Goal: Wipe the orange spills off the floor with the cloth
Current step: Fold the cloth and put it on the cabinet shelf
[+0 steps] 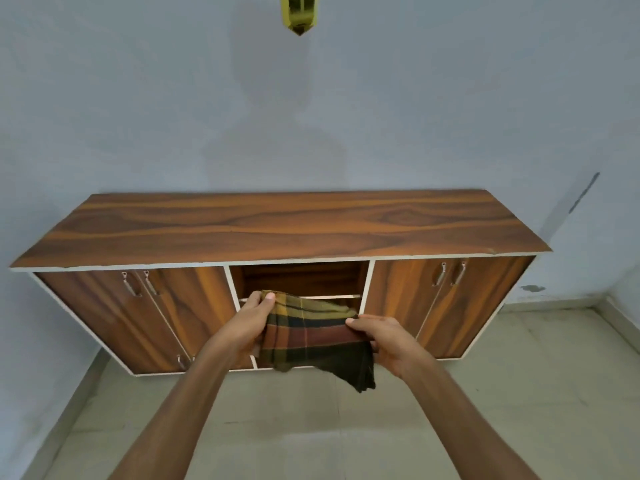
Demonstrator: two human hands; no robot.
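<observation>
A folded checked cloth (pixel 313 336) in yellow, maroon and dark green hangs between both hands in front of the cabinet's open middle shelf. My left hand (pixel 247 323) grips its upper left corner, thumb on top. My right hand (pixel 388 339) pinches its right edge, and a dark corner droops below. No orange spill shows on the beige tiled floor (pixel 311 434) in this view.
A low wood-grain cabinet (pixel 277 226) stands against the pale blue wall, with double doors left (pixel 138 317) and right (pixel 446 306) and an open shelf in the middle. A yellow object (pixel 299 13) hangs at the top edge. Tiled floor stretches toward me and to the right.
</observation>
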